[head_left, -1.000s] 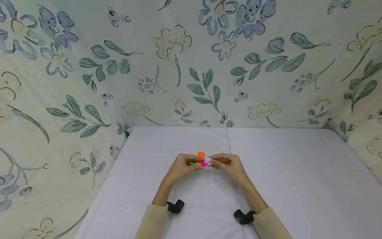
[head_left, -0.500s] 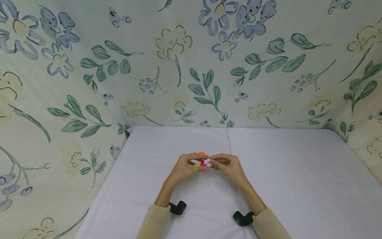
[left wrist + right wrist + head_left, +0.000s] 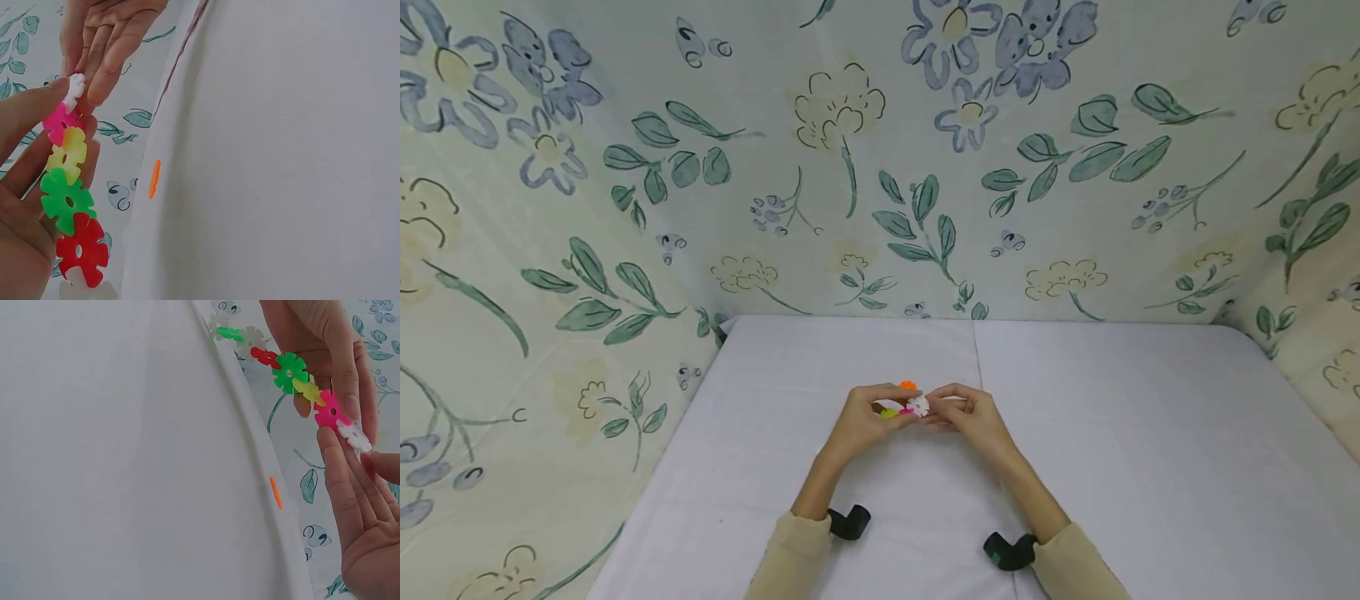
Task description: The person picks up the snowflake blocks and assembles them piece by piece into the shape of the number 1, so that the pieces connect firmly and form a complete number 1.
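Observation:
A chain of notched plastic snowflake discs hangs between both hands. In the left wrist view it runs from a white disc point(image 3: 74, 90) through pink point(image 3: 62, 123), yellow point(image 3: 67, 155), green point(image 3: 59, 199) and red point(image 3: 94, 253) to a translucent disc at the bottom edge. My left hand point(image 3: 862, 417) grips the chain near its pink and white end, thumb in front, fingers behind. From the other side my right hand point(image 3: 976, 414) pinches the white disc's edge; its thumb and fingertips meet there in the right wrist view. Left-hand fingers hide part of the chain in the head view.
A single orange disc point(image 3: 907, 385) lies on the white-covered table point(image 3: 1112, 433) just beyond the left fingers. Behind the table hangs a floral cloth point(image 3: 820, 250). Black wrist-worn devices point(image 3: 850, 522) sit at both cuffs.
The white disc has turned its face toward the head camera and shifted slightly left. Left fingers have come over part of the orange disc in the head view. The right-hand fingers have shifted around the white disc.

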